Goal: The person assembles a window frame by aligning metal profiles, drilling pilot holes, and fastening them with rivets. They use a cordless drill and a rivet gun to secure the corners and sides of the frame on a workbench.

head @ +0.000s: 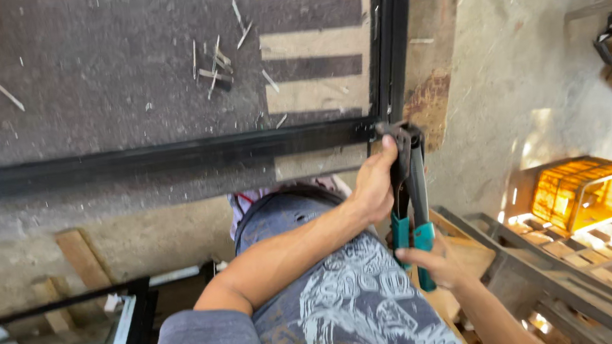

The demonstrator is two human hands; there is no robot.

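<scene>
The worktop [95, 79] fills the upper left, dark and gritty, with pale stripes near its right edge. On it lies a black metal frame [174, 157]: one long bar runs across its near side, and a second bar goes up along the right edge, the two meeting at the near right corner. Under the worktop's near edge my grey patterned shorts [345, 300] show, and low at the left stands another black frame with glass [126, 332]. Off to the right, an orange crate [577, 191] sits on the floor beside wooden pallets [604, 265].

The riveter [410, 200] hangs with its dark head pressed against the frame's corner, its teal-gripped handles pointing down toward me. My left hand [374, 185] is wrapped tight round its upper body, just below the head. My right hand [437, 260] clasps the teal grips, fingers curled closed about them. Spent rivet pins [214, 66] lie scattered mid-worktop.
</scene>
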